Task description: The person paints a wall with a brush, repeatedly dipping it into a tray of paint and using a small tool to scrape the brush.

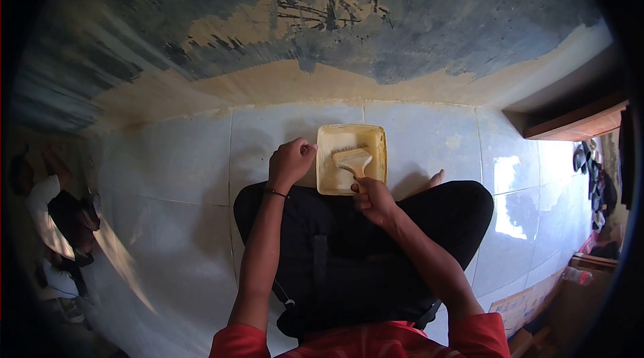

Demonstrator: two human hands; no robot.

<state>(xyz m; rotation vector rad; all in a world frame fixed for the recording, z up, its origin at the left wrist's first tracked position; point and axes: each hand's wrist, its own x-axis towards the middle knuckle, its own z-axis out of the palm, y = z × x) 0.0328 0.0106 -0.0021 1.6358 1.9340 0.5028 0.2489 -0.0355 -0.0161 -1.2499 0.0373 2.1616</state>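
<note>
A square cream-coloured plastic tub [324,182], its inside smeared with pale paint, sits on the tiled floor in front of my crossed legs. My right hand [374,201] grips the handle of a wide flat paintbrush [353,159], whose bristles point up and left inside the tub. At the tub's upper left rim my left hand [293,161] is closed, with the curled fingers against the edge. A dark band circles that wrist. How far the fingers wrap over the rim is partly hidden.
Ahead stands a wall [235,89] with patchy dark paint and a bare tan strip along its foot. Another person [57,203] sits at the far left. A brick-edged ledge [577,123] is at right, with a plastic bottle [578,276] and cardboard [526,301] lower down.
</note>
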